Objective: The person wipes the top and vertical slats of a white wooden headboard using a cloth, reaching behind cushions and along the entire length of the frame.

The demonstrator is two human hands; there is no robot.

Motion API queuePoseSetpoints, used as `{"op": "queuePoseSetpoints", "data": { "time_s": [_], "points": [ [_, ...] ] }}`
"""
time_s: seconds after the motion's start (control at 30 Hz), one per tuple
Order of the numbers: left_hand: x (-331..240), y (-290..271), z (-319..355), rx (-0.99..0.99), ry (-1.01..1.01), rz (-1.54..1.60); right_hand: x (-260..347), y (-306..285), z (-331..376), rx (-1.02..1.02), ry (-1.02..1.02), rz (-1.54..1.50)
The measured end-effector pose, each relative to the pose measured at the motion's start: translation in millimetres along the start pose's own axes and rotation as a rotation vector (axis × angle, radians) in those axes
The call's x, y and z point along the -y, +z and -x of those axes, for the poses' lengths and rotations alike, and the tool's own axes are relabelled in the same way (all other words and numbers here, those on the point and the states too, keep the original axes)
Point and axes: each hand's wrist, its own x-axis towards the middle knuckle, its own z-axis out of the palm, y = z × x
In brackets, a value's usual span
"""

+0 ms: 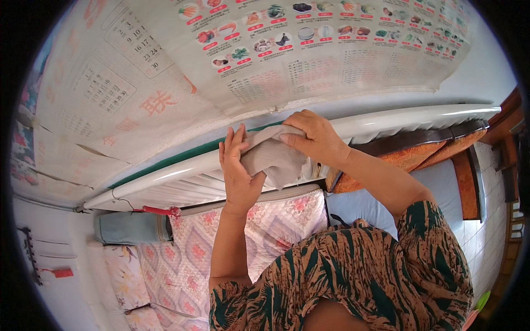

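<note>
A crumpled grey cloth (274, 157) lies over the top bar of a long white radiator (397, 121) along the wall. My right hand (317, 138) grips the cloth's upper right part, thumb pressed against the bent fingers. At the cloth's left edge is my left hand (238, 174), its fingers stretched upward and apart, thumb held away from them. That hand touches the cloth's side without its fingers wrapping round it. Part of the top bar is hidden behind the cloth and both hands.
Below the radiator is a bed with a pink floral cover (193, 248). A folded grey-blue item (132, 228) and a red-handled object (160, 211) lie at its left. Orange-brown cushioned furniture (397, 157) stands right. Printed paper sheets (165, 71) cover the wall.
</note>
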Motion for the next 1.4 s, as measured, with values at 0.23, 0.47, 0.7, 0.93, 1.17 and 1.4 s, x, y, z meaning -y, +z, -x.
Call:
{"op": "queuePoseSetpoints", "data": {
  "time_s": [0.23, 0.47, 0.7, 0.93, 1.17, 1.4],
  "points": [
    [-30, 0, 28, -0.105, 0.11, -0.088, -12, -11, 2, 0.124, 0.388, -0.768],
    [-35, 1, 35, -0.147, -0.032, 0.065, 14, -14, 6, 0.038, -0.236, -0.039],
    [-33, -1, 30, 0.172, -0.187, 0.109, 27, -36, 38, 0.399, 0.01, -0.029],
    [-25, 5, -14, -0.019, -0.225, 0.218, -3, -49, 40, 0.072, 0.085, 0.126],
    [2, 25, -38, -0.085, -0.31, 0.108, 19, -8, 16, -0.195, -0.429, 0.629],
    [21, 15, -35, -0.314, -0.207, 0.155, 16, 25, 3, 0.14, -0.1, 0.687]
  ]
}}
